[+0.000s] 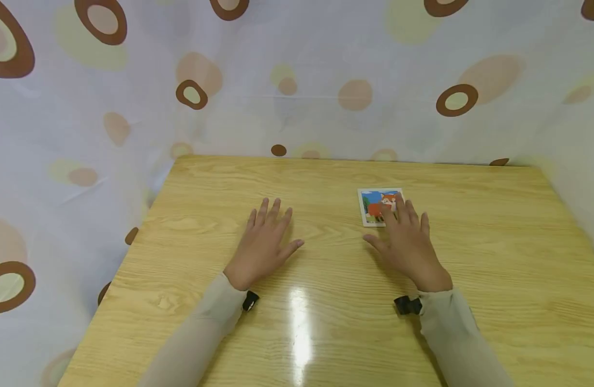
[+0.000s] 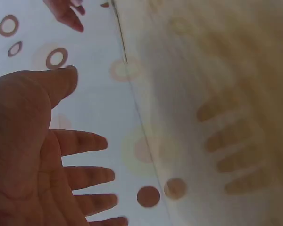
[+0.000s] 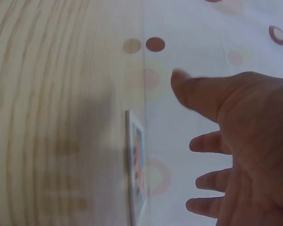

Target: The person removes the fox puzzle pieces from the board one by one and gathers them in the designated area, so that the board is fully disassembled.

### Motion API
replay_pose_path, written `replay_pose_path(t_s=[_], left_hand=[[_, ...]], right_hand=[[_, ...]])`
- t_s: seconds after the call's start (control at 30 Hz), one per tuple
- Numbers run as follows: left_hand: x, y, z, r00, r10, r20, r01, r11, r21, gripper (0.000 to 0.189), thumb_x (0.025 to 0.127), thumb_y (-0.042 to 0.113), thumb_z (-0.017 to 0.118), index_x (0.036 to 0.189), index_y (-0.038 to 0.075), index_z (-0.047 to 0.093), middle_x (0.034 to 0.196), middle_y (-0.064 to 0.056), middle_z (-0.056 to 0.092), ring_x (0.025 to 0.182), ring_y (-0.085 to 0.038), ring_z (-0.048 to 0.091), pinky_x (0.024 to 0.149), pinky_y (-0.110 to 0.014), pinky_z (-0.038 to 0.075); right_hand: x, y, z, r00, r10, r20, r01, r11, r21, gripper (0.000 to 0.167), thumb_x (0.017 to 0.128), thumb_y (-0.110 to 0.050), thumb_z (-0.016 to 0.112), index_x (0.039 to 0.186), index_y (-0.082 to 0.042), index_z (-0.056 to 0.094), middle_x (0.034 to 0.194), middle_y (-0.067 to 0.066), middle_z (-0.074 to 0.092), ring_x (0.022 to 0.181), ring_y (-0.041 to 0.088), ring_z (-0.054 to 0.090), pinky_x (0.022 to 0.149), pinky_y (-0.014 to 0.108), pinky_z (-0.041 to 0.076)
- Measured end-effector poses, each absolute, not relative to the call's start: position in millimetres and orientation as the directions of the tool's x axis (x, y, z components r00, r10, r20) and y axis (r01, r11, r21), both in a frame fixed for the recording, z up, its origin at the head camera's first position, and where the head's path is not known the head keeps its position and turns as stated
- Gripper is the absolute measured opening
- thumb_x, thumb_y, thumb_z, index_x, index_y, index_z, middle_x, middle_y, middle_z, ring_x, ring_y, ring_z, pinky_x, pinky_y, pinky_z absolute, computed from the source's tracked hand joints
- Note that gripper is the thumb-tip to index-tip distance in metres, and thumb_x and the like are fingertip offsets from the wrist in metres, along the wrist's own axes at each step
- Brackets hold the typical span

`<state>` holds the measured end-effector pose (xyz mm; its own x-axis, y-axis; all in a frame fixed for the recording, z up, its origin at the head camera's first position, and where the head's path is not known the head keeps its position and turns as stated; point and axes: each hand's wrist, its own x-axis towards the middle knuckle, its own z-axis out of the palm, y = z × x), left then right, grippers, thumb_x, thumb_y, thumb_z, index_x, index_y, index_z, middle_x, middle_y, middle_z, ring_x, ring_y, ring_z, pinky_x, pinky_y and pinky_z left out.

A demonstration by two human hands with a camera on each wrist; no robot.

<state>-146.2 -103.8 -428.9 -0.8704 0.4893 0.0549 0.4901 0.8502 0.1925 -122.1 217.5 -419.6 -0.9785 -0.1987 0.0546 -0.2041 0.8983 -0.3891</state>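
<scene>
A flat square picture board [image 1: 372, 208] with a white border and a cartoon fox lies on the wooden table, right of centre toward the back. My right hand [image 1: 409, 248] hovers with fingers spread, overlapping the board's right part in the head view. In the right wrist view the board [image 3: 137, 169] appears nearly edge-on, and a gap separates it from the right hand [image 3: 247, 150]. My left hand [image 1: 262, 247] is held over the table left of centre, fingers straight and spread, holding nothing. The left wrist view shows that palm [image 2: 28, 155] above the tabletop.
The light wooden table [image 1: 326, 322] is glossy and mirrors the hands. A white cloth [image 1: 316, 64] with brown and beige ovals hangs behind its back edge and along the sides. Black straps [image 1: 250, 301] sit at both cuffs.
</scene>
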Motion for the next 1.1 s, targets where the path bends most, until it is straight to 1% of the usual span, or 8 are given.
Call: replay_pose_path(t_s=[0.13,0.2,0.37,0.47,0.6,0.7,0.83,1.1], left_hand=[[-162.9,-77.4,-426.3,-0.838,0.544,0.048,0.539,0.811,0.225,0.064,0.106,0.052,0.052,0.149,0.005,0.054,0.160,-0.023,0.038,0.150,-0.043,0.031,0.118,-0.057,0.032],[-171.7,-61.0,-424.8,-0.813,0.582,0.028,0.573,0.789,0.223,0.059,0.107,0.049,0.053,0.145,0.004,0.058,0.157,-0.022,0.044,0.146,-0.041,0.039,0.116,-0.055,0.037],[-188.2,-17.9,-425.1,-0.734,0.677,-0.057,0.659,0.730,0.185,0.056,0.108,0.048,0.051,0.147,0.008,0.057,0.155,-0.017,0.048,0.145,-0.034,0.043,0.117,-0.047,0.038],[-193.5,6.3,-427.5,-0.682,0.726,-0.093,0.705,0.686,0.183,0.054,0.109,0.047,0.048,0.151,0.013,0.054,0.158,-0.013,0.046,0.148,-0.030,0.041,0.120,-0.042,0.034],[-194.7,30.9,-430.8,-0.626,0.773,-0.103,0.751,0.633,0.188,0.049,0.111,0.041,0.046,0.153,0.015,0.052,0.161,-0.010,0.043,0.149,-0.026,0.039,0.121,-0.037,0.031],[-192.9,38.9,-433.8,-0.617,0.781,-0.092,0.760,0.623,0.185,0.045,0.112,0.034,0.046,0.150,0.014,0.055,0.160,-0.008,0.043,0.148,-0.022,0.040,0.120,-0.035,0.032],[-192.2,42.9,-433.5,-0.616,0.784,-0.072,0.765,0.618,0.182,0.038,0.112,0.027,0.047,0.142,0.012,0.063,0.157,-0.009,0.048,0.145,-0.021,0.045,0.118,-0.033,0.036],[-192.1,44.4,-434.7,-0.609,0.790,-0.074,0.781,0.613,0.117,0.029,0.110,0.023,0.051,0.124,0.013,0.074,0.149,-0.008,0.057,0.133,-0.020,0.057,0.110,-0.030,0.045]], right_hand=[[-131.2,231.2,-427.4,-0.987,-0.149,0.061,-0.161,0.897,-0.412,0.070,0.101,-0.031,0.069,0.155,0.003,0.040,0.164,0.037,0.014,0.146,0.060,0.021,0.111,0.080,0.013],[-137.7,238.3,-430.9,-0.990,-0.130,0.064,-0.144,0.892,-0.428,0.065,0.101,-0.026,0.069,0.153,0.003,0.043,0.162,0.037,0.019,0.143,0.061,0.025,0.109,0.079,0.018],[-157.7,256.1,-434.4,-0.989,-0.140,0.056,-0.150,0.890,-0.431,0.051,0.102,-0.018,0.066,0.148,-0.001,0.052,0.159,0.031,0.033,0.140,0.057,0.034,0.107,0.078,0.024],[-170.0,267.2,-434.9,-0.986,-0.169,0.012,-0.159,0.897,-0.413,0.050,0.103,-0.019,0.065,0.149,-0.003,0.053,0.159,0.027,0.037,0.141,0.056,0.034,0.109,0.078,0.022],[-176.1,278.2,-434.0,-0.978,-0.192,-0.080,-0.138,0.887,-0.441,0.053,0.104,-0.024,0.065,0.152,-0.008,0.051,0.163,0.023,0.033,0.147,0.058,0.021,0.113,0.078,0.008],[-174.7,279.5,-437.7,-0.973,-0.199,-0.115,-0.124,0.875,-0.469,0.052,0.104,-0.022,0.063,0.153,-0.009,0.051,0.164,0.019,0.032,0.150,0.057,0.015,0.116,0.076,0.002],[-172.3,278.7,-440.9,-0.972,-0.215,-0.095,-0.145,0.867,-0.476,0.049,0.104,-0.019,0.063,0.150,-0.005,0.054,0.163,0.020,0.034,0.149,0.056,0.019,0.118,0.072,0.004],[-168.9,265.7,-436.7,-0.964,-0.246,-0.106,-0.170,0.867,-0.469,0.047,0.103,-0.011,0.064,0.146,0.004,0.054,0.158,0.030,0.036,0.142,0.058,0.032,0.114,0.070,0.026]])
